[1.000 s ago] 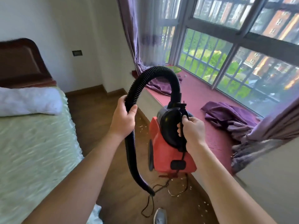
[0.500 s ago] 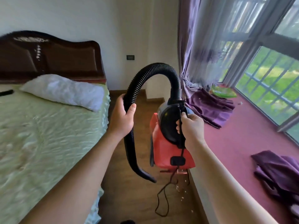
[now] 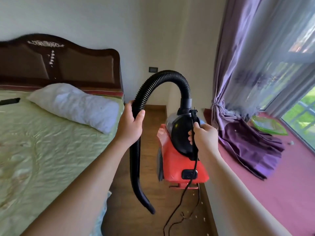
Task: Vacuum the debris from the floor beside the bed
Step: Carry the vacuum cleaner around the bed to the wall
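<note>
Left grip (image 3: 130, 125) clasps hose (image 3: 163, 77), right grip (image 3: 204, 135) clasps vacuum (image 3: 175, 164) — narrow floor (image 3: 129, 215) between bed (image 3: 42, 150), ledge (image 3: 289, 176).

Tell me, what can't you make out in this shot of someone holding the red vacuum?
Head view, the only one:
- Vacuum handle: covered by the right hand.
- Hose under the left hand: hidden by its fingers.
- Cord: runs off the bottom edge.
- Debris on the floor: specks too small to identify.
- Dark object on the bed: cut off by the left edge.
</note>
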The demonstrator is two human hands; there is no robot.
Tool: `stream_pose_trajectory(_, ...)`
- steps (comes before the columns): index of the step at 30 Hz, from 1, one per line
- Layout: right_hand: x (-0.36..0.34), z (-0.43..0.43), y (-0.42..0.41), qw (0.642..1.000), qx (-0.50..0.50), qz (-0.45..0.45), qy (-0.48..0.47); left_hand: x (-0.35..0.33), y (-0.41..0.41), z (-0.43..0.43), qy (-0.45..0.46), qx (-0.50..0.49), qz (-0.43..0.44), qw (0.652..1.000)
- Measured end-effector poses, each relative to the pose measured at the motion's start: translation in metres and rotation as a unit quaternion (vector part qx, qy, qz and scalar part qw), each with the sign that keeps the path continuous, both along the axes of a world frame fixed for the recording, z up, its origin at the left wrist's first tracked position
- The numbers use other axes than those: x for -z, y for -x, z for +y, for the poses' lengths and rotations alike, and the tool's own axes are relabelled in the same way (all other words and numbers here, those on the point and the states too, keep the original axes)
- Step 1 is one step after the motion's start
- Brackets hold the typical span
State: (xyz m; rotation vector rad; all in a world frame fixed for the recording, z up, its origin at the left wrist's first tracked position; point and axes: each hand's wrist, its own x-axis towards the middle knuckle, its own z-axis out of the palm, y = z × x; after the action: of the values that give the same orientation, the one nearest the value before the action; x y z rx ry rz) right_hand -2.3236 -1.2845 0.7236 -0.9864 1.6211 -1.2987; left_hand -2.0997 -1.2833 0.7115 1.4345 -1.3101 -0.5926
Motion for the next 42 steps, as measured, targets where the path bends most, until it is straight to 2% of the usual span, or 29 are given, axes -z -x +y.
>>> stream_pose_trajectory(12, 0.002, -0.220, -0.009, 1.000, -0.017, -0.001, 0.010, 0.000, -0.012, -0.208, -0.002, -0.021, -0.009, 1.000)
stream_pose_trajectory(22, 0.006, -0.423, -0.018, 0.996, -0.092, 0.007, -0.006, 0.003, -0.013, -0.385, -0.015, -0.111, 0.010, 0.994)
stream_pose_trajectory(28, -0.004, -0.525, -0.046, 0.990, -0.143, 0.016, 0.000, -0.002, -0.042, -0.466, -0.012, -0.159, 0.012, 0.987)
stream_pose_trajectory(37, 0.013, -0.674, -0.120, 0.982, -0.186, 0.031, -0.004, 0.026, -0.113, -0.605, -0.006, -0.201, 0.026, 0.979)
stream_pose_trajectory(42, 0.009, -0.738, -0.160, 0.975, -0.219, 0.038, -0.007, 0.025, -0.150, -0.655, -0.017, -0.225, 0.026, 0.974)
